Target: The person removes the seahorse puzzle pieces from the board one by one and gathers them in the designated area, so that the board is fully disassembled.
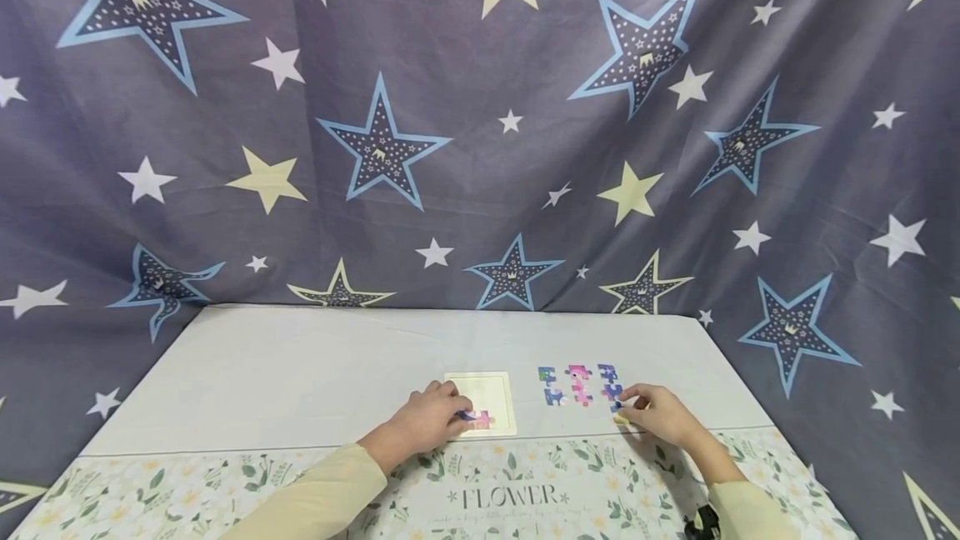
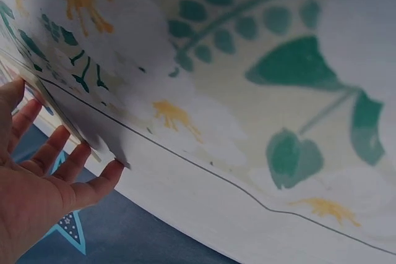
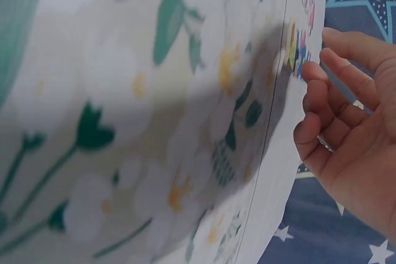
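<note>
A cream puzzle frame [image 1: 480, 386] lies on the table. In its lower left part are a pink jigsaw piece [image 1: 482, 421] and a blue one, partly under my left hand [image 1: 431, 417]. In the left wrist view the fingers of my left hand [image 2: 46, 177] spread along the frame's edge. Over to the right, my right hand [image 1: 660, 415] has its fingertips at a blue and yellow jigsaw piece [image 1: 621, 419], at the near end of a column of pieces. From the right wrist view, whether my right hand [image 3: 356, 109] pinches that piece is unclear.
Three columns of loose jigsaw pieces stand right of the frame: blue-green pieces [image 1: 551, 387], pink pieces [image 1: 580, 384] and blue pieces [image 1: 609, 382]. A flowered cloth [image 1: 517, 494] covers the near table. A star-patterned curtain [image 1: 450, 215] hangs behind the table.
</note>
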Demonstrator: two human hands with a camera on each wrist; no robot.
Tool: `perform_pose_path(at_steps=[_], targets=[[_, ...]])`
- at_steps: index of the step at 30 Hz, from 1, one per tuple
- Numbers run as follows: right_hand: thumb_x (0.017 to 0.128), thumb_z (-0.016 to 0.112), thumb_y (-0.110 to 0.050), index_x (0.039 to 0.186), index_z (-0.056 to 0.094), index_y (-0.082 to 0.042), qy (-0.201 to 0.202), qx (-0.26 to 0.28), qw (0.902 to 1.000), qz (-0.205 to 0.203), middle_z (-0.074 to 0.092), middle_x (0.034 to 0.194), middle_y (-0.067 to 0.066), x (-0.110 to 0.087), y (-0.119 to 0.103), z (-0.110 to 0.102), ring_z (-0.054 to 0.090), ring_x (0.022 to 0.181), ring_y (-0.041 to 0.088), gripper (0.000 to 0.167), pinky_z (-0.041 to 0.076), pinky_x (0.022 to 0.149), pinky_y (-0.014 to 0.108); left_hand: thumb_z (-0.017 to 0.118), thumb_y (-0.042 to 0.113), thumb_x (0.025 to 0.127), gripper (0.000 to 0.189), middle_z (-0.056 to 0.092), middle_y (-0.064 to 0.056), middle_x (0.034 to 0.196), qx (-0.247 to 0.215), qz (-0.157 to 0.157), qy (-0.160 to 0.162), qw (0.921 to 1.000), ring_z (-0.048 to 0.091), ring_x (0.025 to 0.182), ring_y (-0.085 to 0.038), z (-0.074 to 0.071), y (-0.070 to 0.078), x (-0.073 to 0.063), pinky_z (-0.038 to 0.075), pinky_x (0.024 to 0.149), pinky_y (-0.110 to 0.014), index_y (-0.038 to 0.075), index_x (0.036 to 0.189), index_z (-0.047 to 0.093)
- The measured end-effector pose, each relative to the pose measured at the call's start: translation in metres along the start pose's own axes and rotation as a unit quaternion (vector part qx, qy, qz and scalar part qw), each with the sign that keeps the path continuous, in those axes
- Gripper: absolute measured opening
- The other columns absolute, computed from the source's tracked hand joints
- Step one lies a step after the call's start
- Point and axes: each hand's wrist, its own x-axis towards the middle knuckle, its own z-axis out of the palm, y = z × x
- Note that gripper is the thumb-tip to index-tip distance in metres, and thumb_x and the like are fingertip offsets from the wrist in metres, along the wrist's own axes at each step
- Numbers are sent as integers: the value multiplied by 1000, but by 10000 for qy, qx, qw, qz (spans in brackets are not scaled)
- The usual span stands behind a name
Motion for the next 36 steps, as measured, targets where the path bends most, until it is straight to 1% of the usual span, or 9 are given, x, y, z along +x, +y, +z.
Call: perform_pose_path(at_steps=[4,11,15,19,22,27,32,36], targets=[[88,65,-19,108,65,-1,90,-174,9994,-283,59,76,4,4,-9,6,48,59,11,27,43,49,25,55,45,90,33,56,0,105,-24,56,76,10000,49,92,-16,-1,-1,-2,47,78,-45,23,113,64],[86,68,-22,104,66,-1,134,-161,9978,-628,56,74,3,11,-26,18,45,62,10,28,39,50,22,55,47,90,35,56,0,106,0,56,107,9999,50,92,-17,0,-2,-2,47,79,-46,23,113,63],[86,68,-27,105,66,-2,92,-158,9969,-764,58,75,3,13,-36,24,46,62,10,31,39,50,23,55,47,90,35,57,-1,108,-1,58,110,9999,51,95,-18,0,-3,-3,47,81,-46,23,114,63],[86,68,-25,103,67,-3,137,-109,9953,-955,59,77,2,17,-43,33,47,63,12,28,41,52,21,56,44,91,33,57,-2,109,-60,82,152,9998,51,98,-19,0,-5,-5,46,82,-47,21,114,63],[85,69,-25,101,67,-4,139,-24,9949,-1002,59,77,2,20,-50,41,48,63,12,27,41,54,21,57,41,91,32,56,-2,110,-94,71,169,9998,51,99,-19,0,-6,-6,46,83,-47,21,114,63],[84,69,-28,103,67,-5,21,95,9948,-1010,59,80,2,24,-61,53,49,65,13,30,42,54,22,57,40,91,31,56,-1,112,-147,24,132,9998,51,100,-19,0,-8,-8,46,85,-47,20,115,63],[84,70,-30,104,67,-5,-31,62,9942,-1070,60,83,1,27,-73,64,50,67,11,32,44,57,21,57,38,92,30,56,1,110,-195,-77,155,9997,51,98,-17,0,-10,-10,46,85,-47,20,115,64],[85,68,-29,105,67,-4,-109,71,9928,-1191,60,83,1,27,-84,72,50,65,10,32,44,57,21,57,37,92,29,55,1,109,-208,-124,172,9996,50,98,-17,0,-11,-11,46,85,-48,21,115,64]])
